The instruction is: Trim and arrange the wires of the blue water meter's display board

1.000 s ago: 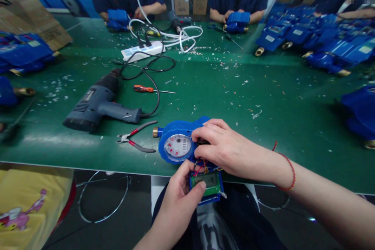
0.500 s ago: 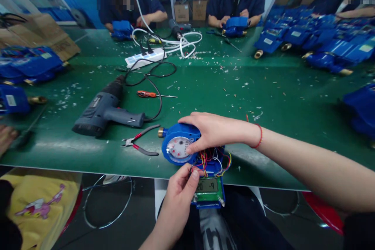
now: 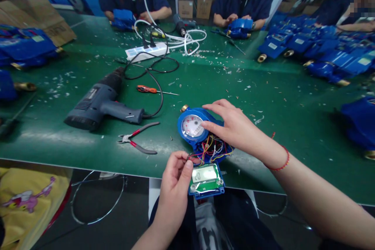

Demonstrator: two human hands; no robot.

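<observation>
A blue water meter (image 3: pixel 191 125) with a round white dial and a brass end sits near the table's front edge. Across its right side lies my right hand (image 3: pixel 231 125), thumb at the dial's rim and fingers spread over the far side of the body. Red, yellow, white and black wires (image 3: pixel 209 146) spill from the meter's opened compartment. They run to a display module (image 3: pixel 205 175) with a green circuit board, which hangs at the table edge. My left hand (image 3: pixel 178 179) is closed at the module's upper left corner, thumb on top; its fingertips are partly hidden, near a dark wire.
Diagonal cutters (image 3: pixel 137 138), a heat gun (image 3: pixel 102 103) and an orange screwdriver (image 3: pixel 148 90) lie to the left. Behind them is a power strip (image 3: pixel 148 51) with looped cords. More blue meters (image 3: pixel 301 43) crowd the right side. Co-workers sit across the table, handling meters.
The meter has turned, its brass end now pointing away from me, and sits slightly farther right. The display module has tilted up into view. My right hand has moved right with the meter.
</observation>
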